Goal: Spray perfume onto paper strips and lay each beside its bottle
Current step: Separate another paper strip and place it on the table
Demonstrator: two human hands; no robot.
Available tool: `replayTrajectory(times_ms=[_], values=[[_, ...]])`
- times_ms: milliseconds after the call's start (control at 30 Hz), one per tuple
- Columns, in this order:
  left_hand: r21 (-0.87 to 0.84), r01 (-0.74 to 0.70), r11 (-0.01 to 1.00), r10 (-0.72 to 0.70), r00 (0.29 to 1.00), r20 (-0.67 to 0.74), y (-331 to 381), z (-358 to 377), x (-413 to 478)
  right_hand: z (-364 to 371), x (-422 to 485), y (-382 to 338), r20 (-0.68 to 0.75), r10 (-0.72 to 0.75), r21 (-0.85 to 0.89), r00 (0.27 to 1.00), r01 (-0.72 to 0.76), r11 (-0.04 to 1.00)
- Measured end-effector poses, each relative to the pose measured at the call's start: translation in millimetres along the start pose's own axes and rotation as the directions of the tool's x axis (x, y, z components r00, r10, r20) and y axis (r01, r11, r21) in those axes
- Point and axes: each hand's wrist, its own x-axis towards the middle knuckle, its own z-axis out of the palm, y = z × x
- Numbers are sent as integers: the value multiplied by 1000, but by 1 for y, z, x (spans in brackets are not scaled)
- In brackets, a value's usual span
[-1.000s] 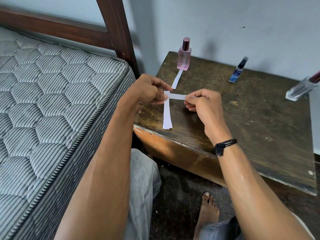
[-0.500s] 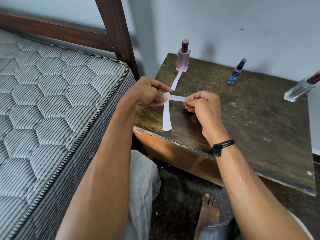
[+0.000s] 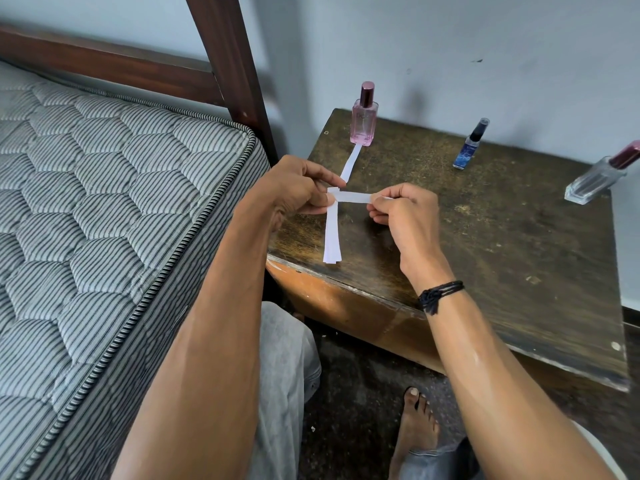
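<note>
Both grips are clamped on paper: the left hand [image 3: 298,188] pinches the top of a small bundle of white paper strips [image 3: 332,237] between thumb and forefinger, and the right hand [image 3: 405,216] pinches the other end of a single white paper strip [image 3: 355,196] that runs level from one grip to the other. Below the left grip the bundle hangs down, its lower ends near the front edge of the dark, worn wooden desk [image 3: 502,254]; whether they touch the top I cannot tell. Just beyond the left grip a loose white strip [image 3: 351,162] lies flat on the desk, its far end at the foot of an upright pink glass bottle [image 3: 363,128] with a dark red cap. Beyond and right of the right grip stands a small blue spray bottle [image 3: 469,150] with a black top, and further right a clear glass bottle [image 3: 595,180] with a maroon cap. Behind the right grip a black cord bracelet [image 3: 440,294] circles the wrist. Left of the left grip lies a grey striped quilted mattress [image 3: 104,202].
</note>
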Motion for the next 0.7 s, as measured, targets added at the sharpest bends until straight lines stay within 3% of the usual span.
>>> replayTrajectory(times_ms=[100, 167, 267, 367, 567, 700], values=[[25, -8, 1000, 9, 1000, -24, 0, -1, -1, 0, 1, 1, -19, -2, -1, 1000, 2, 1000], [63, -1, 998, 7, 995, -101, -3, -13, -2, -8, 6, 0, -73, 35, 86, 997, -29, 996], [-30, 1, 1000, -6, 982, -186, -14, -36, -4, -22, 14, -1, -104, 55, 159, 993, -38, 987], [-57, 7, 998, -17, 986, -168, -18, -38, -2, -21, 14, -1, -94, 49, 124, 994, -37, 992], [63, 60, 996, -54, 995, -85, -16, -21, 5, -28, 19, -3, -59, 140, 255, 988, -121, 959], [156, 18, 988, -5, 997, -80, -15, -20, 6, -28, 20, -4, -45, 166, 286, 985, -147, 947]])
